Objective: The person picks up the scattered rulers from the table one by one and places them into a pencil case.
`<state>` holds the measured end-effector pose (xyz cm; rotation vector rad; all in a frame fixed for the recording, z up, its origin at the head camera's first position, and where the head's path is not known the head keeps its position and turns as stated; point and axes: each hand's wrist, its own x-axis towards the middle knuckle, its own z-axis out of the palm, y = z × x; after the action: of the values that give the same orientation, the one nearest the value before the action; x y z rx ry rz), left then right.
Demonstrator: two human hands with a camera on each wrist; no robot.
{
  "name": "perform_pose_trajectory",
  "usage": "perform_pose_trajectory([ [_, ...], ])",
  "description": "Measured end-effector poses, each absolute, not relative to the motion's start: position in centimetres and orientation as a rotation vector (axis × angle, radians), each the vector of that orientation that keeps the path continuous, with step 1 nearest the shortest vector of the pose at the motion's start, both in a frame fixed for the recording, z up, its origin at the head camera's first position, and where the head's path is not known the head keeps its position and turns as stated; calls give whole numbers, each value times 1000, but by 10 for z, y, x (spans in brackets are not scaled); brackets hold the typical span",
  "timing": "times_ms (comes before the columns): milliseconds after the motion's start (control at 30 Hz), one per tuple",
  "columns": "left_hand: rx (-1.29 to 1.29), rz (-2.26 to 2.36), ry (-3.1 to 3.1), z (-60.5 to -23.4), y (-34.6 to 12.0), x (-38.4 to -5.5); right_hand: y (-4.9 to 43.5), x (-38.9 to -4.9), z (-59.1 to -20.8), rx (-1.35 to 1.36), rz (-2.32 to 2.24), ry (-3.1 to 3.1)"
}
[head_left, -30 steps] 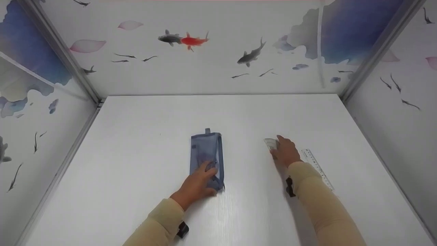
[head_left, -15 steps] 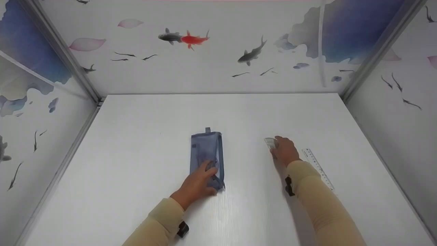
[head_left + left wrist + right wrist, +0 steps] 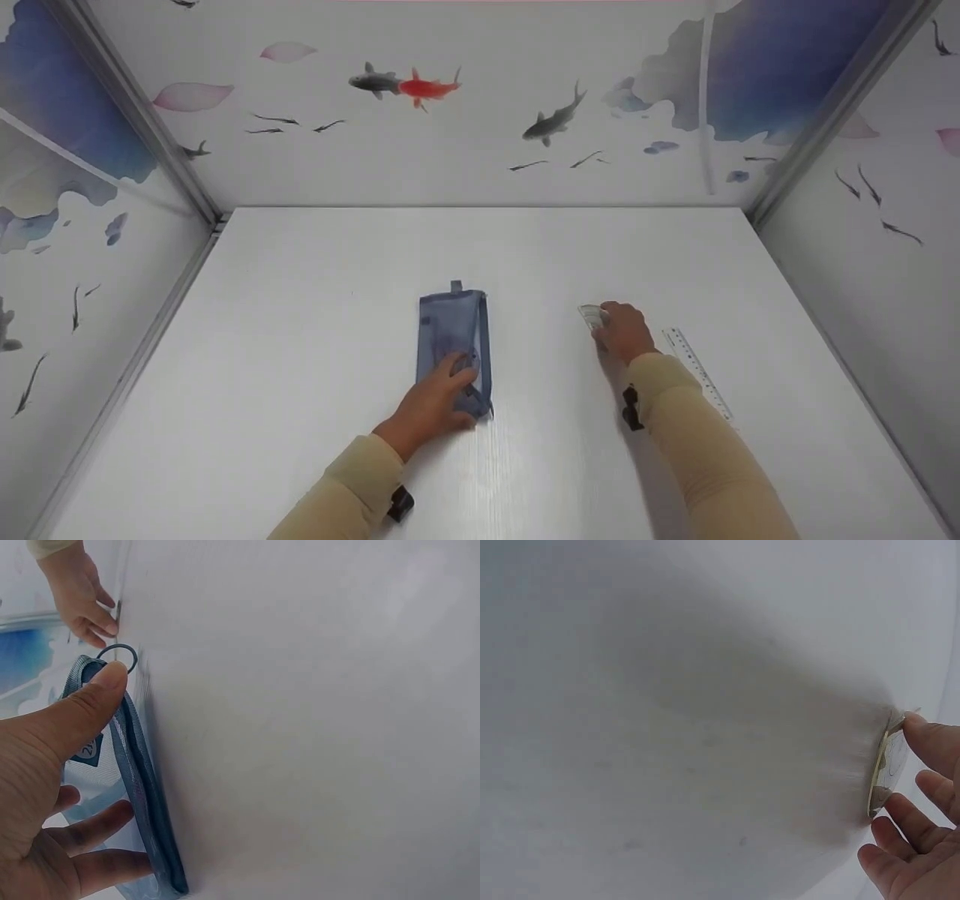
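A blue mesh pencil case [image 3: 448,322] lies on the white table, with a zip along its right side. My left hand [image 3: 424,409] rests on its near half. In the left wrist view, the thumb [image 3: 90,709] presses near the end with the ring, while the other fingers spread fairly straight over the mesh. To the right, my right hand [image 3: 626,331] pinches a clear, curved-edged protractor [image 3: 592,315]. The right wrist view shows this protractor [image 3: 885,765] edge-on between thumb and fingertips; the hand covers part of it.
A clear ruler [image 3: 699,371] with dark markings lies slanted beside the right forearm, partly covered by the sleeve. Walls printed with fish and petals [image 3: 450,150] enclose the white table [image 3: 300,300] at the back and both sides.
My right hand has shifted slightly to the left with the protractor. The left hand and the pencil case hold their place.
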<state>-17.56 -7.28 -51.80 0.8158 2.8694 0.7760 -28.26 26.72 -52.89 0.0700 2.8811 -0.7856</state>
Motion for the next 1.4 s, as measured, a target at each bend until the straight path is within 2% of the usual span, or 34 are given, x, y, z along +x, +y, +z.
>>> perform_pose_trajectory([
  [867, 800, 801, 2860, -518, -73, -175, 268, -287, -526, 91, -821, 2853],
  [1400, 835, 793, 2892, -520, -73, -176, 267, -285, -524, 207, -923, 2784],
])
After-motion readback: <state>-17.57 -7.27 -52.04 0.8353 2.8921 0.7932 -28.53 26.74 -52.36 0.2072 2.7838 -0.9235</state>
